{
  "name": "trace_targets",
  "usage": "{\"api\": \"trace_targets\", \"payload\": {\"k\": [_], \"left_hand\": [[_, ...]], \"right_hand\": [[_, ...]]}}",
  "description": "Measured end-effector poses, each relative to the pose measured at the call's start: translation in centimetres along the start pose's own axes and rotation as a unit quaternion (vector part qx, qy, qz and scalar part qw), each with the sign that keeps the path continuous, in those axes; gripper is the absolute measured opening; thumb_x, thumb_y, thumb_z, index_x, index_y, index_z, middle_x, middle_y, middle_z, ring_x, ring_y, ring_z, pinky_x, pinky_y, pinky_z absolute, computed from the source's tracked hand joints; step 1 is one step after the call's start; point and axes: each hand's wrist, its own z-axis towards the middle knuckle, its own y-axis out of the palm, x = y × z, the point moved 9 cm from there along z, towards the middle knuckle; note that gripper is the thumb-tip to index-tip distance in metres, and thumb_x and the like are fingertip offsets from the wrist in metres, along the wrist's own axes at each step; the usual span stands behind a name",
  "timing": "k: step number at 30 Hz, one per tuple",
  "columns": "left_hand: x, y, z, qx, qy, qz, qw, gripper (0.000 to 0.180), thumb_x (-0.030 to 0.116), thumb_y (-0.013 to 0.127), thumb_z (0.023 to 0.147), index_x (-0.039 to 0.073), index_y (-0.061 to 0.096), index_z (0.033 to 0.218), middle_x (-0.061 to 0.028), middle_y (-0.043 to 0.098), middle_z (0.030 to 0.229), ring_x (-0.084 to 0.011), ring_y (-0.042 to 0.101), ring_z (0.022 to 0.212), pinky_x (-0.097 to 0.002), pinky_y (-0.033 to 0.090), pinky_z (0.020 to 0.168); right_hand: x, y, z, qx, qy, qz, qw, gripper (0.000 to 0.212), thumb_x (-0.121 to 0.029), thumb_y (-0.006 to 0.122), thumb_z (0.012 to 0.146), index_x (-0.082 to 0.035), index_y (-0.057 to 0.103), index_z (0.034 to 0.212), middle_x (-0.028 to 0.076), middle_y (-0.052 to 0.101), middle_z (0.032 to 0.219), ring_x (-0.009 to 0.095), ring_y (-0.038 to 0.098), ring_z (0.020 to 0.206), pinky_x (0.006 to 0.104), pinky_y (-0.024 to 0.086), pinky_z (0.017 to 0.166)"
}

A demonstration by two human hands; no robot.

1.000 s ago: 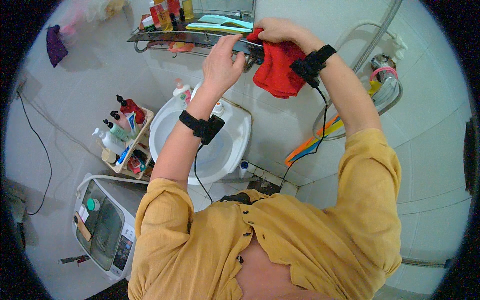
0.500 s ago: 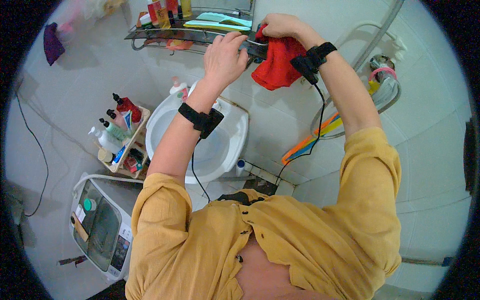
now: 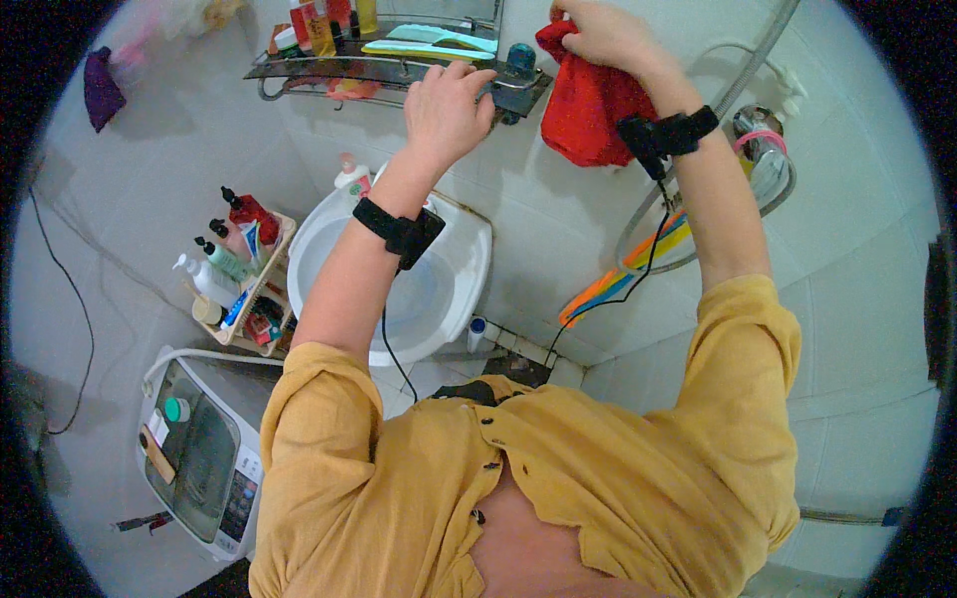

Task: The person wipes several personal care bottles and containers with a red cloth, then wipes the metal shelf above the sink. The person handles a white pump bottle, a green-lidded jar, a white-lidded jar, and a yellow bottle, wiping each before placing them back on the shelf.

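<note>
My right hand (image 3: 606, 38) is closed on a red cloth (image 3: 596, 112), which hangs down in front of the tiled wall, to the right of a dark glass shelf (image 3: 399, 72). My left hand (image 3: 449, 108) is at the shelf's front edge, fingers partly stretched and thumb apart. Nothing shows in it, though its palm side is hidden. A dark blue-green round container (image 3: 520, 58) stands at the shelf's right end, between my hands. Light blue and yellow flat items (image 3: 434, 45) lie on the shelf behind my left hand.
Several bottles (image 3: 321, 30) crowd the shelf's left part. Below is a white washbasin (image 3: 454, 284) with a pump bottle (image 3: 352, 174). A rack of bottles (image 3: 269, 299) and a washing machine (image 3: 204, 453) stand left. A shower hose (image 3: 743, 95) and tap (image 3: 760, 135) are on the right wall.
My right hand has moved right with the red cloth, away from the shelf's end. The blue-green container, hidden before, now shows. My left hand has stayed nearly in place.
</note>
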Motion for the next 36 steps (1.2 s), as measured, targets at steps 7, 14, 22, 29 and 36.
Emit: {"api": "trace_targets", "payload": {"k": [7, 14, 22, 29, 36], "left_hand": [[0.2, 0.3, 0.2, -0.019, -0.009, 0.027, 0.999, 0.029, 0.022, 0.061, 0.079, 0.02, 0.071, 0.107, -0.005, 0.065, 0.103, -0.0261, 0.061, 0.095, -0.0431, 0.05, 0.077], [0.0, 0.4, 0.3, -0.034, -0.021, 0.013, 0.999, 0.029, 0.024, 0.062, 0.08, 0.019, 0.071, 0.107, -0.0051, 0.065, 0.104, -0.0259, 0.061, 0.096, -0.0431, 0.05, 0.079], [0.1, 0.5, 0.3, -0.036, -0.021, 0.001, 0.999, 0.028, 0.022, 0.062, 0.081, 0.018, 0.071, 0.107, -0.0057, 0.065, 0.102, -0.0259, 0.061, 0.096, -0.0424, 0.05, 0.079], [0.3, 0.4, 0.2, -0.027, -0.008, -0.009, 1.0, 0.028, 0.022, 0.063, 0.081, 0.018, 0.071, 0.107, -0.0062, 0.065, 0.103, -0.0262, 0.062, 0.096, -0.0425, 0.051, 0.078], [0.2, 0.3, 0.2, -0.029, -0.008, -0.007, 1.0, 0.028, 0.023, 0.062, 0.082, 0.017, 0.071, 0.108, -0.006, 0.065, 0.103, -0.0264, 0.061, 0.099, -0.0415, 0.05, 0.08]], "right_hand": [[-0.7, 7.7, 1.0, -0.042, -0.077, 0.104, 0.991, 0.033, -0.01, 0.049, 0.084, -0.005, 0.062, 0.115, 0.021, 0.067, 0.103, 0.034, 0.064, 0.092, 0.0425, 0.049, 0.083], [1.1, 8.8, 0.1, -0.093, 0.02, 0.13, 0.987, 0.036, -0.021, 0.052, 0.083, -0.009, 0.068, 0.113, 0.021, 0.068, 0.104, 0.036, 0.066, 0.095, 0.0466, 0.051, 0.083], [0.8, 5.5, -7.8, 0.135, 0.12, 0.099, 0.979, 0.035, -0.026, 0.056, 0.084, -0.01, 0.062, 0.113, 0.017, 0.069, 0.095, 0.036, 0.066, 0.085, 0.0443, 0.053, 0.076], [-2.4, 7.2, -10.2, 0.22, 0.044, 0.172, 0.959, 0.034, -0.024, 0.062, 0.08, -0.015, 0.067, 0.112, 0.013, 0.064, 0.101, 0.033, 0.062, 0.098, 0.046, 0.052, 0.083], [-2.8, 6.0, -10.0, 0.155, 0.029, 0.043, 0.987, 0.032, -0.02, 0.058, 0.082, -0.017, 0.068, 0.112, 0.013, 0.064, 0.099, 0.034, 0.062, 0.096, 0.0474, 0.052, 0.081]]}}
